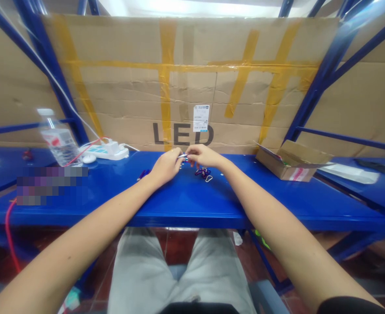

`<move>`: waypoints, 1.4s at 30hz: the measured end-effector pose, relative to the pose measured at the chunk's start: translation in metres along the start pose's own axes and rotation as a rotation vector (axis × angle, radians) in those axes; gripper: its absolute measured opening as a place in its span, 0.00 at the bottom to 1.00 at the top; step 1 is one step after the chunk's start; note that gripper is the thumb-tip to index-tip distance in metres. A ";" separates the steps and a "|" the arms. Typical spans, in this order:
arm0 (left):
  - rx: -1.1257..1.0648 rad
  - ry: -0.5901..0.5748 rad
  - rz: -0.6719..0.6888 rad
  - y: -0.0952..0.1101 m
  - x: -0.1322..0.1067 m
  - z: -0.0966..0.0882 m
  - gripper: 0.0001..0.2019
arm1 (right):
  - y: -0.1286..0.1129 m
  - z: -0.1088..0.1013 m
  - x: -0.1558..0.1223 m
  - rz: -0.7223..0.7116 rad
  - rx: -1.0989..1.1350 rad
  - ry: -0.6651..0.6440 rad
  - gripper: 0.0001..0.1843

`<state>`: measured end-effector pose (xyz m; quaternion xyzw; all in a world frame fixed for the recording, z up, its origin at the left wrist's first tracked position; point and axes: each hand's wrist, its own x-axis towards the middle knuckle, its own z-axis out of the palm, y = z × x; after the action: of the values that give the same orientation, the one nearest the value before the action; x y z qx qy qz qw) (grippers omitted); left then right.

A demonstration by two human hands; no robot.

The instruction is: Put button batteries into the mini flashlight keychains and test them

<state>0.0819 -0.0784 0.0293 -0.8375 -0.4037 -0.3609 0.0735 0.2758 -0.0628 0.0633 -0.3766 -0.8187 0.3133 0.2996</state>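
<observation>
My left hand (168, 168) is closed, thumb and fingers pinching a small slim silvery piece (182, 156) over the blue table. Right against it, my right hand (205, 155) is closed too, its fingertips at the other end of that piece. Small shiny bits (186, 160) show just under the fingertips, too small to name. Below my right hand lies a little pile of small carabiners (202, 172), dark purple ones with a silver one (209, 179) at the front. Beside my left wrist are slim dark blue-purple pieces (143, 175), partly hidden by the hand.
On the blue table (192, 205), an open cardboard box (290, 163) stands at the right. A water bottle (59, 141) and a white power strip (109, 149) with cables are at the left. A large taped cardboard panel (130, 96) rises behind, between blue metal posts.
</observation>
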 end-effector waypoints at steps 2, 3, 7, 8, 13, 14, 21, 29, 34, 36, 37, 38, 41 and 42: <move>-0.014 -0.008 -0.017 0.001 0.000 -0.001 0.07 | -0.002 0.000 0.000 -0.022 -0.040 0.003 0.03; -0.017 -0.011 -0.029 0.002 0.000 -0.002 0.07 | -0.005 -0.002 -0.001 -0.007 -0.071 0.020 0.04; -0.029 -0.012 -0.090 0.004 0.000 -0.005 0.10 | -0.021 -0.026 -0.016 0.264 -0.306 -0.025 0.03; -0.035 -0.013 -0.100 0.005 0.000 -0.006 0.11 | -0.023 -0.033 -0.021 0.360 -0.365 -0.129 0.07; -0.035 -0.049 -0.099 0.006 0.001 -0.006 0.11 | -0.010 -0.046 -0.032 0.770 -0.502 -0.386 0.19; -0.028 -0.049 -0.096 0.007 0.001 -0.006 0.11 | -0.006 -0.042 -0.031 0.796 -0.528 -0.377 0.21; 0.012 -0.012 -0.126 0.010 0.000 -0.008 0.08 | -0.003 -0.018 -0.021 0.782 -0.575 -0.361 0.15; -0.040 -0.005 -0.073 0.009 -0.001 -0.004 0.10 | -0.005 -0.019 -0.023 0.766 -0.600 -0.433 0.11; -0.103 -0.002 -0.055 0.006 -0.001 -0.001 0.12 | -0.007 -0.019 -0.024 0.748 -0.605 -0.484 0.06; -0.108 0.002 -0.046 0.003 0.000 0.000 0.11 | -0.007 -0.019 -0.024 0.726 -0.631 -0.481 0.06; -0.108 0.007 -0.041 0.002 0.000 0.000 0.11 | -0.007 -0.019 -0.025 0.718 -0.641 -0.476 0.06; -0.107 0.011 -0.039 0.001 0.001 0.000 0.11 | -0.008 -0.018 -0.025 0.715 -0.650 -0.466 0.06; -0.102 0.004 -0.055 -0.003 0.002 0.000 0.11 | -0.014 -0.019 -0.029 0.767 -0.653 -0.402 0.09; -0.098 -0.006 -0.065 -0.004 0.002 0.000 0.11 | -0.017 -0.019 -0.030 0.797 -0.643 -0.374 0.10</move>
<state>0.0797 -0.0751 0.0301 -0.8276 -0.4126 -0.3801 0.0194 0.2984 -0.0905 0.0803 -0.6682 -0.7065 0.1981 -0.1232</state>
